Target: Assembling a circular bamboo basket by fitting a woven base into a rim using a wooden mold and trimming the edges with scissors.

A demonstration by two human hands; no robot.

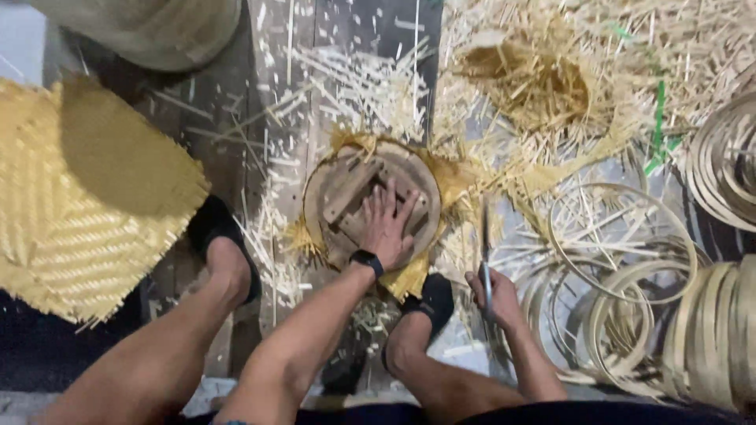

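Bamboo litter covers the floor (220,118) in my head view. My left hand (387,228) lies flat, fingers spread in a released grip, on a round wooden mould (346,193) at centre, with woven yellow matting (453,177) poking out beneath its rim. My right hand (496,295) has a clenched grip on a thin blade (485,260) just right of the mould. Bamboo hoops (622,236) lie further right, some cut off by the frame edge. A woven mat (87,205) sits left, partly shadowed. I can't make out the blade's handle.
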